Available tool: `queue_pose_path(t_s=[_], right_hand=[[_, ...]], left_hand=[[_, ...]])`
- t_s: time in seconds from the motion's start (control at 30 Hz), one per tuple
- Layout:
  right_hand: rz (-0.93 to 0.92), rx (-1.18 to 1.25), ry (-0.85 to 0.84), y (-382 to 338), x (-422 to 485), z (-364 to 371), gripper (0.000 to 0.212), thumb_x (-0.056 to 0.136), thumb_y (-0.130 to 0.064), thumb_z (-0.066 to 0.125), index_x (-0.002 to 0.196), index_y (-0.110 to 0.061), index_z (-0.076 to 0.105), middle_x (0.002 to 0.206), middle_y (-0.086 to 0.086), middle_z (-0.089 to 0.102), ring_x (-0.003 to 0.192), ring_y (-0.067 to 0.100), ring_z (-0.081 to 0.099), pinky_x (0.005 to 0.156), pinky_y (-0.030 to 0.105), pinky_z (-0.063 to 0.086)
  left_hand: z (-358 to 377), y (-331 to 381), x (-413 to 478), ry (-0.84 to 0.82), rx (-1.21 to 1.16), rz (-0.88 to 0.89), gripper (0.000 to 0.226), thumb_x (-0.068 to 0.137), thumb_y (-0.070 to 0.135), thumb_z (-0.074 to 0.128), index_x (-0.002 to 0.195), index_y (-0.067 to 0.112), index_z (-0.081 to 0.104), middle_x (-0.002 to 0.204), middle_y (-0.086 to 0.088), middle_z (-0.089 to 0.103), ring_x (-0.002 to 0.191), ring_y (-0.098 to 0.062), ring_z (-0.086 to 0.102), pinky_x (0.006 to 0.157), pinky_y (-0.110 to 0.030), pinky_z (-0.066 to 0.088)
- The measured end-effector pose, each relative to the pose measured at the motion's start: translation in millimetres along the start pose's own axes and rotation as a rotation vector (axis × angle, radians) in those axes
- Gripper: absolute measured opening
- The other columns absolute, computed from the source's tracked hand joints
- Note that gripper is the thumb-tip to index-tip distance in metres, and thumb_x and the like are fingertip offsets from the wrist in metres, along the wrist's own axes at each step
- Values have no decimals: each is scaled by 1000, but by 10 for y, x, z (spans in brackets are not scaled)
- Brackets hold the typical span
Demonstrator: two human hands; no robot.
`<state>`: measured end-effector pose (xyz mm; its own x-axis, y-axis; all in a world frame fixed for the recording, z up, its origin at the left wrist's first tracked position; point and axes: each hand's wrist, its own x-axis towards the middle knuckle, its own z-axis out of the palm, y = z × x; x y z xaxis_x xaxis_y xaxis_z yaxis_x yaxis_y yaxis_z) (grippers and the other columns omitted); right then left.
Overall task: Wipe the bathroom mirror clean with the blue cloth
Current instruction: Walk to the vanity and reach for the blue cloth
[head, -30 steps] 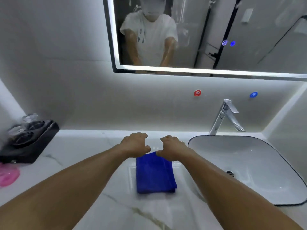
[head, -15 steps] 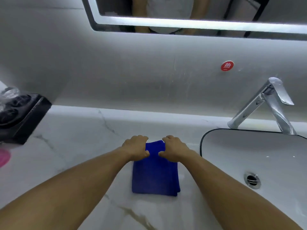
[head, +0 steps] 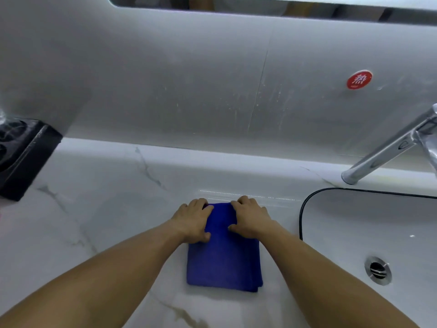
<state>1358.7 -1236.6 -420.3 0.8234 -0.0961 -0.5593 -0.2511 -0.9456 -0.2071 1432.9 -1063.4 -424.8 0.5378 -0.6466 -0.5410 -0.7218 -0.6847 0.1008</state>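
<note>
Blue cloth (head: 223,261), folded, on marble countertop (head: 106,209); long axis runs away from person. Left hand (head: 192,221), right hand (head: 249,218): fingers curled, gripping its far corners, equally near.

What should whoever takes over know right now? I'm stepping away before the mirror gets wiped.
Left grip: holds the far left corner of the blue cloth.
Right grip: holds its far right corner.
Cloth: folded, flat on the marble counter, left of the sink.
Done: both grips on the cloth.
Left: lift it, wipe the mirror, whose bottom edge alone shows.
</note>
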Motion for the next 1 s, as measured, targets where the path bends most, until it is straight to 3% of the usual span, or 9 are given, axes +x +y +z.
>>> queue_pose_path(t_s=[0.1, 0.3, 0.5, 0.67, 0.73, 0.83, 0.93, 1.0], right_hand=[[29, -38, 8, -49, -16, 73, 67, 85, -47, 63, 140, -19, 37, 135, 6, 39, 125, 26, 38, 100, 45, 39], [96, -15, -1, -203, -101, 197, 32, 91, -37, 53, 117, -18, 54, 117, 6, 55, 103, 25, 55, 89, 36, 41], [104, 219, -70, -131, -327, -93, 35, 83, -44, 68, 111, -22, 63, 109, -4, 55, 95, 16, 56, 85, 34, 50], [115, 366, -40, -62, -521, -442, 41, 75, -54, 73, 98, -20, 67, 94, -4, 66, 84, 13, 63, 64, 26, 53], [98, 328, 22, -90, -548, -633, 41, 76, -59, 70, 95, -23, 66, 94, -5, 63, 84, 12, 61, 67, 28, 55], [18, 168, 243, -161, -579, -1020, 42, 79, -58, 65, 91, -17, 70, 98, 0, 57, 85, 17, 57, 77, 40, 55], [-35, 51, 444, -259, -634, -1485, 38, 85, -55, 63, 97, -20, 72, 101, -2, 50, 93, 14, 50, 83, 36, 50], [-44, -63, 569, -337, -687, -1816, 37, 88, -56, 57, 104, -25, 71, 103, -5, 45, 100, 14, 43, 88, 32, 42]], left_hand=[[43, -34, 8, 36, -11, 30, 69, 80, 52, 62, 137, 19, 40, 134, -3, 38, 122, -23, 39, 97, -36, 41], [114, -102, -42, -51, -170, 48, 35, 89, 40, 59, 114, 18, 46, 114, -4, 55, 96, -22, 55, 82, -35, 45], [-292, -265, -163, -197, -276, 209, 24, 87, 44, 65, 99, 31, 48, 105, 3, 56, 90, -14, 52, 76, -29, 39], [-758, -297, -368, -185, -361, 258, 19, 89, 35, 68, 97, 25, 53, 101, 3, 56, 87, -13, 54, 73, -25, 41], [-991, -329, -418, -143, -366, 275, 15, 90, 32, 66, 95, 25, 53, 97, 6, 55, 82, -8, 53, 67, -22, 40], [-1376, -435, -501, -16, -389, 268, 13, 91, 32, 64, 93, 29, 52, 93, 10, 54, 80, -6, 53, 62, -21, 40], [-1765, -561, -595, 157, -427, 245, 16, 91, 33, 62, 98, 30, 48, 91, 12, 54, 78, -5, 53, 63, -22, 41], [-2028, -632, -667, 271, -441, 241, 18, 92, 31, 60, 89, 35, 42, 87, 13, 52, 74, -6, 52, 61, -22, 39]])
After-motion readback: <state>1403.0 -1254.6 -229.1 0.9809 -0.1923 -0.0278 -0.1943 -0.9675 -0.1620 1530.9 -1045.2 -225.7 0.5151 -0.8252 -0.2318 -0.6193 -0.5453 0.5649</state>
